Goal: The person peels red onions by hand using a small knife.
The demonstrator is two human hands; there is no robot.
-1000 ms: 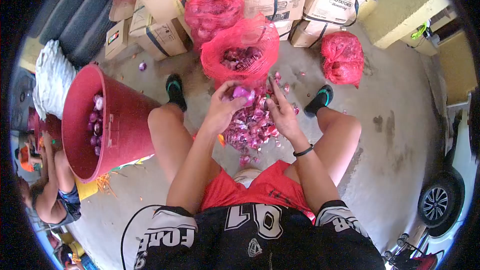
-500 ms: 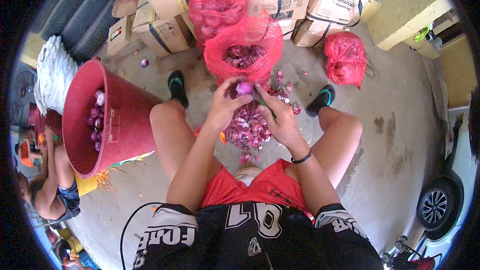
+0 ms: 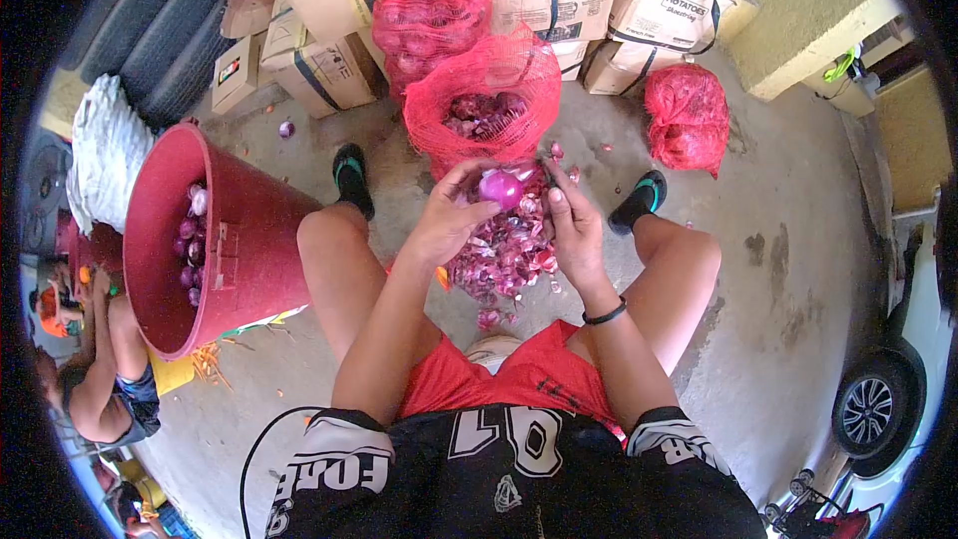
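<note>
My left hand [image 3: 454,215] holds a shiny purple onion [image 3: 501,190] between thumb and fingers. My right hand [image 3: 574,240] is just to the right of the onion, its fingers closed on something I cannot make out; a green-handled tool showed there before. Below both hands lies a heap of loose purple onion skins [image 3: 499,255]. Beyond them stands an open red mesh sack [image 3: 429,130] with onions inside. To the left, a tilted red tub [image 3: 249,250] contains several peeled onions [image 3: 190,240].
A tied red mesh sack [image 3: 434,30] stands before stacked cardboard boxes [image 3: 664,10]. Another red bag [image 3: 687,118] is at the right. Tires [image 3: 150,20] and a white sack [image 3: 110,155] are at the left. Another person's arm [image 3: 95,369] shows at the far left; a car wheel [image 3: 868,409] is lower right.
The onion shows larger and more exposed in my left hand. My right hand has shifted slightly right and turned, and the green handle no longer shows.
</note>
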